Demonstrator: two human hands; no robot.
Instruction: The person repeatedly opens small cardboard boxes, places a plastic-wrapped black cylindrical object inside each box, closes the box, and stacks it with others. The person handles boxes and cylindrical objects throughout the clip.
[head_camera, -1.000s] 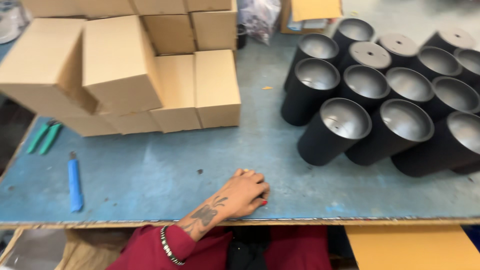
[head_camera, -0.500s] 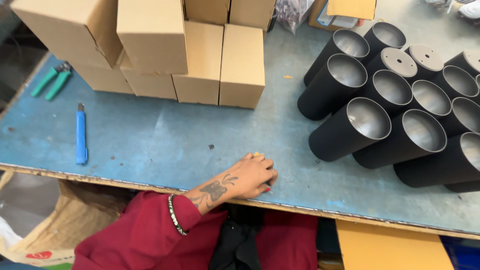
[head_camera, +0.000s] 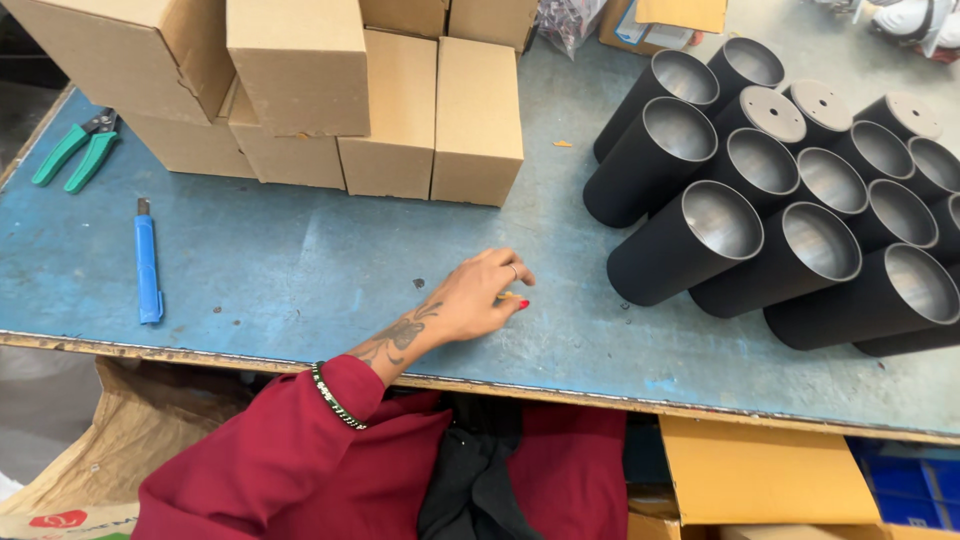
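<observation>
Nearest the viewer, a red sleeve (head_camera: 300, 450) with a beaded bracelet (head_camera: 335, 397) leads to the left hand (head_camera: 480, 300), which rests on the blue surface (head_camera: 300, 270). Its fingers (head_camera: 510, 285) are curled narrow, tips down on the surface; a small yellowish scrap (head_camera: 508, 296) shows at the tips, though whether it is pinched or merely touched cannot be told. The right hand is out of view.

Well to the left of the fingers lies a blue knife (head_camera: 147, 265), and farther off in that direction green pliers (head_camera: 75, 150). Just to the right of the fingers, near but apart, begins a cluster of black cylinders (head_camera: 690, 240): most stand with open, metal-lined mouths up, and two in the far rows (head_camera: 770, 110) show closed ends. Beyond the fingers stand closed cartons (head_camera: 400, 110), stacked at the left.

As a judgement of progress: no cylinder is held and no carton stands open, so any boxing of cylinders appears not yet begun at this instant; every visible cylinder remains unboxed. Whether the closed cartons are already filled cannot be told.
</observation>
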